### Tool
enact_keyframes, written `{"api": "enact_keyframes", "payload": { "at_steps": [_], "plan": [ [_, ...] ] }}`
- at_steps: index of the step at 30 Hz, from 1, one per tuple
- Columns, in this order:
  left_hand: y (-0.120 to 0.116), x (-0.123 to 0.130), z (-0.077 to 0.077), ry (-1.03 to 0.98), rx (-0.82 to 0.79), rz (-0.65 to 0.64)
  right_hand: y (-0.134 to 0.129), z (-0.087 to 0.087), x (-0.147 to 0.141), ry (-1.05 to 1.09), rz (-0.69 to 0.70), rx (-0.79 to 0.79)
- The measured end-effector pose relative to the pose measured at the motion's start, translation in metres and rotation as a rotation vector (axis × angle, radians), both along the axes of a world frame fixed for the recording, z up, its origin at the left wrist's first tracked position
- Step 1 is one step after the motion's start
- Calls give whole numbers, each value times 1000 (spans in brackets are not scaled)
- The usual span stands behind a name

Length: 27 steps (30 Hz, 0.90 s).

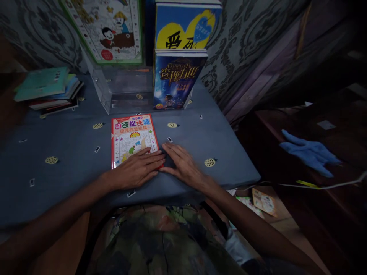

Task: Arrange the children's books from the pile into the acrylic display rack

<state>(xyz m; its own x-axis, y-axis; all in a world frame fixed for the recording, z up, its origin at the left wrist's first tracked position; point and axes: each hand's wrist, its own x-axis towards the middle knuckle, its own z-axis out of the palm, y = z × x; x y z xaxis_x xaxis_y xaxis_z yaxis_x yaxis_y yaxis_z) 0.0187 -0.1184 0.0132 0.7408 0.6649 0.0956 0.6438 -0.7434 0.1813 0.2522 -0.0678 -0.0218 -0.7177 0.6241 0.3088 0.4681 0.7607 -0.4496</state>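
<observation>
A red-bordered picture book (133, 135) with colourful Chinese lettering lies face up on the cloth-covered table. My left hand (140, 166) rests flat across its lower part, fingers stretched to the right and covering the bottom of the cover. Beside the book's lower right corner is my right hand (183, 166), its fingers extended forward and its thumb reaching toward the left fingertips. Whether the right thumb touches the book I cannot tell.
Behind the book stands a clear stepped rack (100, 86) bearing a dark blue book (176, 84), a blue-and-yellow book (183, 25) and a green-edged book (120, 34). A book pile (46, 86) sits left. Blue gloves (311, 151) lie at right.
</observation>
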Motion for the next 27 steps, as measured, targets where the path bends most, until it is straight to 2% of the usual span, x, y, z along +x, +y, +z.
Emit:
{"api": "enact_keyframes", "payload": {
  "at_steps": [5,10,15,20,27],
  "plan": [
    [-18,10,-5,20,63,53,5,5,5,-2,129,-40],
    [-41,31,-9,69,169,242,4,14,8,-14,265,-89],
    [-66,43,-14,49,215,391,-4,12,8,3,323,-65],
    [-89,34,-20,24,221,522,-7,10,6,-33,297,-48],
    [-124,2,-19,17,243,695,-6,10,6,-47,309,28]
  ]
}}
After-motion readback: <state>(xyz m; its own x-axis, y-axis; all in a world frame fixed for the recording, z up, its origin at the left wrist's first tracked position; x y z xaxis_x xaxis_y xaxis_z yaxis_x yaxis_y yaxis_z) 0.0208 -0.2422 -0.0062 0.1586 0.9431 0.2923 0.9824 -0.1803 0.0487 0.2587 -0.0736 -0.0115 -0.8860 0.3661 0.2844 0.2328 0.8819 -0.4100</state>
